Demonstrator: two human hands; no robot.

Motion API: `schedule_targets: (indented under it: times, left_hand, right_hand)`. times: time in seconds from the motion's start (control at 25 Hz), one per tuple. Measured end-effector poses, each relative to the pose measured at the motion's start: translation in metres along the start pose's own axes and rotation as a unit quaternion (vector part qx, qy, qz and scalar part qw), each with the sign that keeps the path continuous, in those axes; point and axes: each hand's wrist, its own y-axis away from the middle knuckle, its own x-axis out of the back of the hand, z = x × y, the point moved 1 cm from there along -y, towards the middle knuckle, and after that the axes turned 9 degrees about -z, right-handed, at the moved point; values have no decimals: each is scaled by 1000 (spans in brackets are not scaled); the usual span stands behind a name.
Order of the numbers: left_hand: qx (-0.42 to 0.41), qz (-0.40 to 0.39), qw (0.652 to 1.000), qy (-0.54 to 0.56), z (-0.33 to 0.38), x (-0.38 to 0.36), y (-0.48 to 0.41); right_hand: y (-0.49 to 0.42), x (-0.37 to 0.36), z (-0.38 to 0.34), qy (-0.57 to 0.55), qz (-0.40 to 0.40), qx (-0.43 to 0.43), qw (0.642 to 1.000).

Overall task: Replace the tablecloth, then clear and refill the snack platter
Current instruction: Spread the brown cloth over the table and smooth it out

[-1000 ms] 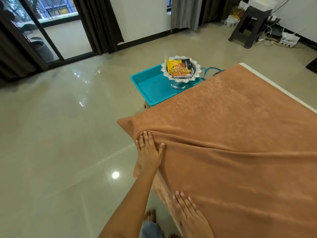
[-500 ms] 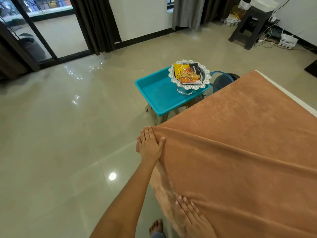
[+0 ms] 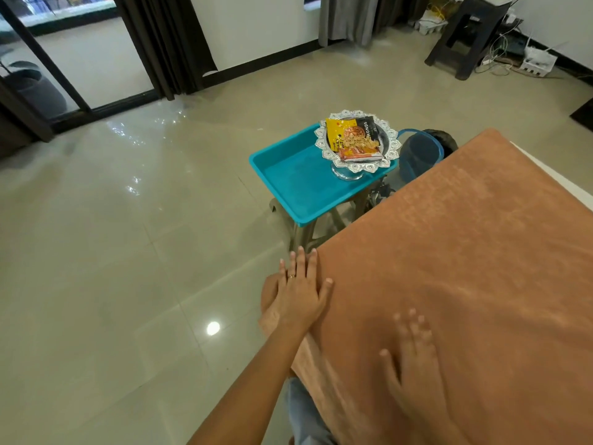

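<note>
**Fresh cloth goes flat on table; snack platter waits its turn**

A person smooths an orange-brown tablecloth (image 3: 465, 252) over the table (image 3: 574, 191), seen from a head cam. The long ridge that crossed the cloth half a sec ago is gone. The corner that had poked out past the edge now drops down the side under the left hand (image 3: 300, 290).

That hand lies flat at the near-left corner, fingers straight and together, thumb up on the top face, pressing and not gripping. The right hand (image 3: 414, 374) has moved up from the near edge onto the top. It is motion-blurred, but its fingers look spread and flat on the fabric, holding nothing.

Judged from this, the cloth swap is nearly done, w/ only the fit at the edges left, and the platter work is not yet begun.

The silver snack platter (image 3: 348, 175) stands well apart from both hands, beyond the table's far-left side. It sits on the right end of a teal tray (image 3: 288, 181) that rests on a stool (image 3: 303, 234). Snack packets (image 3: 353, 139) lie on it, incl. a yellow one and a dark one. A blue bucket (image 3: 417, 155) sits just beside the tray, partly hidden by the table.
</note>
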Motion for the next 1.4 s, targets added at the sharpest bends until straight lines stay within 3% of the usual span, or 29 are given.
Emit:
schedule_targets:
  times: [0.08,0.16,0.44,0.56,0.72,0.88,1.04,1.2,1.32,1.4]
  left_hand:
    - [15,-10,1000,-9,-1,-1,-6]
    - [25,-26,999,-6,0,4,-18]
    - [-135,-73,987,-56,12,10,-57]
    - [-131,-67,987,-68,12,9,-57]
    - [-176,-61,978,-92,27,4,-51]
    - [-195,-90,966,-141,50,-14,-49]
    - [-173,-80,971,-147,69,-27,-42]
    - [-264,-134,945,-136,120,-54,2]
    - [-357,-160,907,-158,162,-84,40]
    - [-361,-152,905,-168,182,-93,50]
  right_hand:
    - [-33,29,18,64,87,-109,988]
    - [-67,35,19,77,69,-136,985]
    - [-77,34,13,64,53,-118,990]
    - [-64,42,18,23,86,-110,990]
    - [-16,49,35,-18,139,-248,959]
    - [32,33,67,-61,155,-416,894]
    - [47,24,73,-34,126,-401,907]
    - [49,30,78,-37,145,-381,912]
    - [63,43,97,-136,147,-285,937]
    - [91,54,115,-234,190,-261,917]
